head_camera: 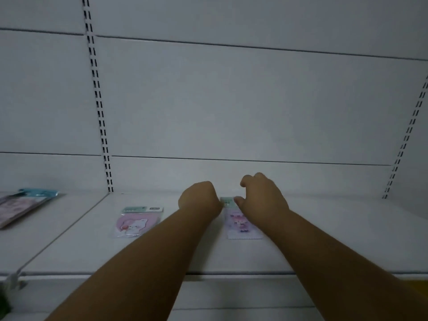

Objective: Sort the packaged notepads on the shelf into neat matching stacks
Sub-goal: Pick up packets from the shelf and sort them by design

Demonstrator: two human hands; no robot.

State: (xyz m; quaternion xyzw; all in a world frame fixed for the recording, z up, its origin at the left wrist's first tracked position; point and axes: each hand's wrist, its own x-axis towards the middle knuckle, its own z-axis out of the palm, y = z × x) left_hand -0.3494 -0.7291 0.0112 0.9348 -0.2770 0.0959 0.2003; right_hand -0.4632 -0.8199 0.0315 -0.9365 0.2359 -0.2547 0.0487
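A purple packaged notepad [240,225] with a green header lies flat on the white shelf [208,256], between my two hands. My left hand [200,198] is curled at the pack's top left corner, its fingers hidden behind the back of the hand. My right hand [264,198] hovers over the top right corner with fingers loosely bent and apart, and its thumb tip is at the green header. My right forearm covers the pack's right edge. A pink packaged notepad [136,221] with a white cat picture lies flat to the left, apart from both hands.
A small pile of packaged notepads [20,205] with a teal header lies on the neighbouring shelf section at far left. A slotted upright [102,126] divides the sections, and another upright [405,140] stands at right. The white back panel rises behind.
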